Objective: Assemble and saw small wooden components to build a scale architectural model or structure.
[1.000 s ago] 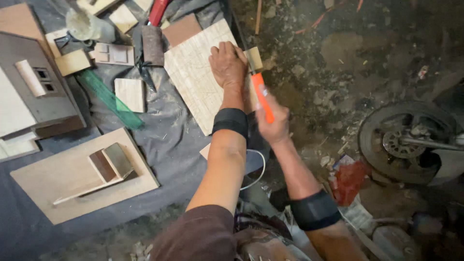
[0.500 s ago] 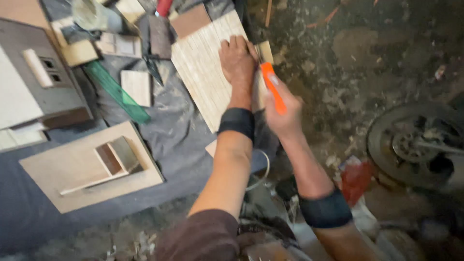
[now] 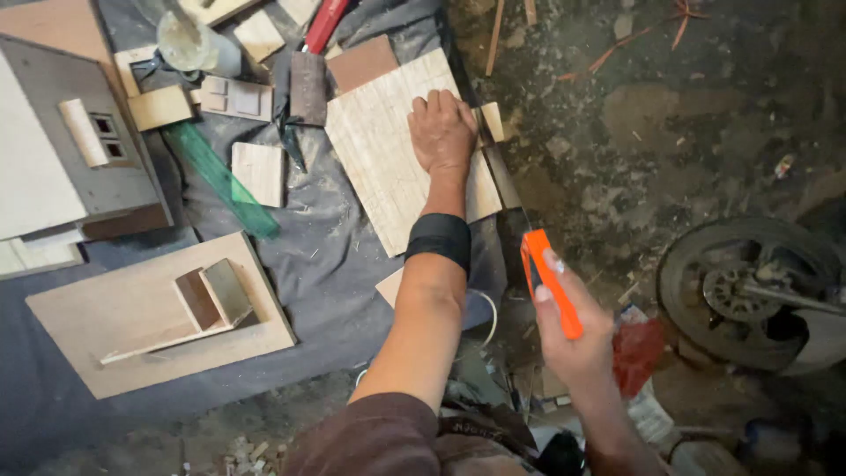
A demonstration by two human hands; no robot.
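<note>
— Fingers?
— On my feed the left hand (image 3: pixel 443 130) lies flat, fingers spread on the pale wood sheet (image 3: pixel 388 150), gripping nothing. The right hand (image 3: pixel 571 333) is wrapped round an orange-handled cutter (image 3: pixel 552 280).
— Where's the cutter?
— In the air, off the sheet's right edge, just beside the left forearm, above the grey cloth (image 3: pixel 330 256).

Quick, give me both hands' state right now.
Left hand: open, pressed flat on the plywood sheet.
Right hand: closed around the orange knife, off the sheet.
</note>
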